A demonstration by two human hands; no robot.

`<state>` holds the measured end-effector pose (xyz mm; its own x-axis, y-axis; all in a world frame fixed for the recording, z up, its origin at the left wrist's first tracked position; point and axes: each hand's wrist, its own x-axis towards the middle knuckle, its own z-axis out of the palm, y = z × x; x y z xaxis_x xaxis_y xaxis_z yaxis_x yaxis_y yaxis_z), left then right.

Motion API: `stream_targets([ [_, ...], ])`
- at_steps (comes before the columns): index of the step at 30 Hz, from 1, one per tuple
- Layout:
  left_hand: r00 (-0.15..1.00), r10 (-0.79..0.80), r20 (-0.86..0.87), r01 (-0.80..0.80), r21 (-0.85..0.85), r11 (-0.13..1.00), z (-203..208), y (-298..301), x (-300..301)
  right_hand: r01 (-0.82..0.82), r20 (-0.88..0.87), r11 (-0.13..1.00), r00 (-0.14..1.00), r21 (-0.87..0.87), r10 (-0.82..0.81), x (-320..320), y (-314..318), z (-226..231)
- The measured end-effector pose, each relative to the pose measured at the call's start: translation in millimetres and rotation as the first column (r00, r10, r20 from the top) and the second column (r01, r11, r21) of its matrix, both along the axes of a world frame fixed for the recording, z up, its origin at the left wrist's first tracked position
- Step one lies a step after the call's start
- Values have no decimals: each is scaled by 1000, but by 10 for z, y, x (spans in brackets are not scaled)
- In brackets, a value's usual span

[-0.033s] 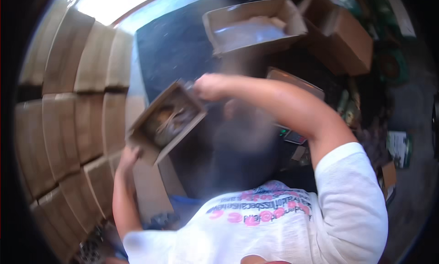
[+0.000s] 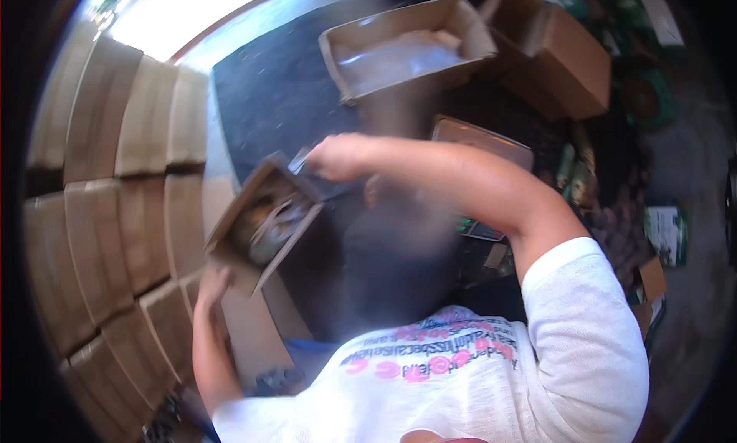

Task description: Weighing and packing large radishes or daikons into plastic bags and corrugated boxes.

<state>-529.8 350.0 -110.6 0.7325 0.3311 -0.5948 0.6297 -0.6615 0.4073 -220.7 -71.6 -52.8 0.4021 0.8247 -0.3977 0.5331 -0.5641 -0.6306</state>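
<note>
A small open cardboard box (image 2: 239,203) is held tilted left of the middle. In it lie blurred things (image 2: 270,232): pale string-like strands, an orange-brown patch and a rounded grey-green shape. My left hand (image 2: 215,282) grips the box at its lower left corner. At the upper right end of the box, my right hand (image 2: 338,156) has its fingers closed on a small shiny pale piece (image 2: 299,162), whose kind I cannot make out. Whether this hand also touches the box is unclear.
Closed cardboard cartons (image 2: 92,251) are stacked along the left. Ahead, a dark surface (image 2: 265,78) bears a wide open box (image 2: 334,63) with clear plastic inside. A taller carton (image 2: 576,67) stands to its right. Beyond my right arm lies a shallow tray-like box (image 2: 491,145).
The view has shifted a little. The small box and both hands now appear slightly lower and farther left; both hands keep their holds.
</note>
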Motion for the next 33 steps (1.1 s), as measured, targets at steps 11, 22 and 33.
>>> stream_targets([
  [11,683,78,-726,331,404,853,-414,2491,-1367,883,-61,422,442,204,-895,1283,-2474,-469],
  [22,949,6,314,-247,734,633,-634,1146,1491,619,-368,-737,-640,272,-674,2058,-5713,-1324],
  [33,545,-575,610,227,553,802,7,-1872,4042,813,-192,-211,-125,542,-973,1668,-5315,-105],
])
